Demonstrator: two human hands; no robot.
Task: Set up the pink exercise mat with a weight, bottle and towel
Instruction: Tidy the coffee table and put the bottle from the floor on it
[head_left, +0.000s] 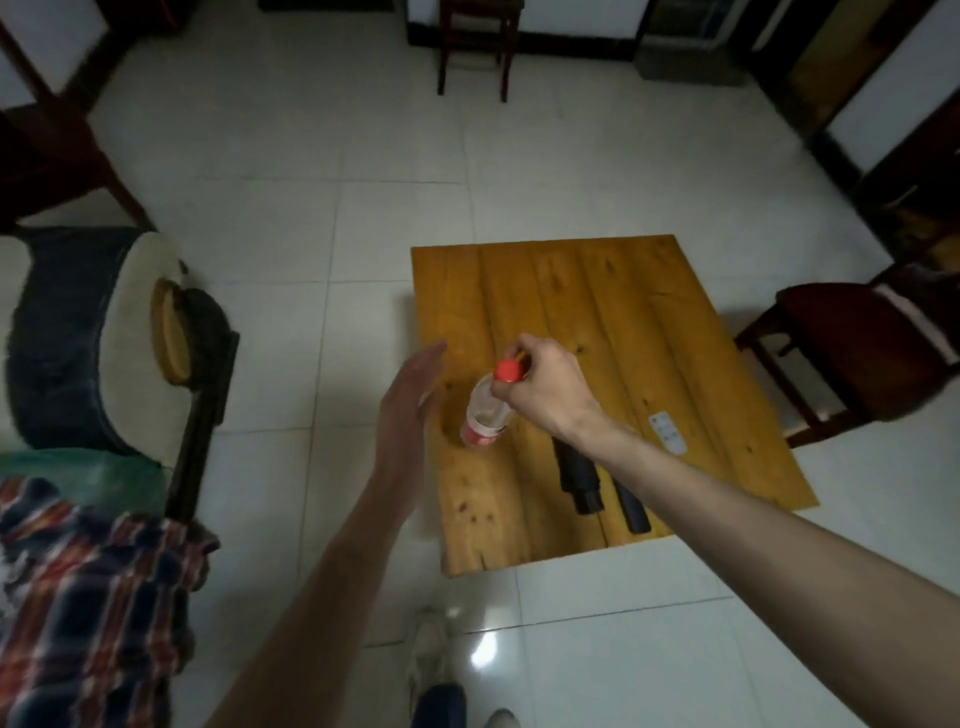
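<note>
Over the near left part of a low wooden bench (597, 322), the right hand (545, 387) grips a clear plastic bottle (484, 410) by its neck, fingers curled round just under the red cap (507, 371). Its bottle carries a red label (480, 435) low on the body and leans a little, cap toward the right hand, base close to the bench top; whether the base touches the wood cannot be told. Just left of the bottle, the left hand (410, 410) is held edge-on with its fingers straight and together, palm turned toward the bottle, close beside it but holding nothing; contact between palm and bottle is not clear. Both bare forearms reach in from the bottom of the view. On the bench, partly under the right forearm, lie two dark cylindrical objects (579, 480) side by side, and a small white remote control (667, 432) rests near the right edge. Around the bench stretches a floor of pale glossy tiles (311, 218). A dark wooden stool (478, 47) stands at the far wall, and a dark red chair (852, 338) sits to the right of the bench. At the left stands a cushioned seat (130, 332) in dark and cream fabric, with a plaid cloth (88, 597) in the lower left corner. A shoe (431, 660) shows below on the tiles.
</note>
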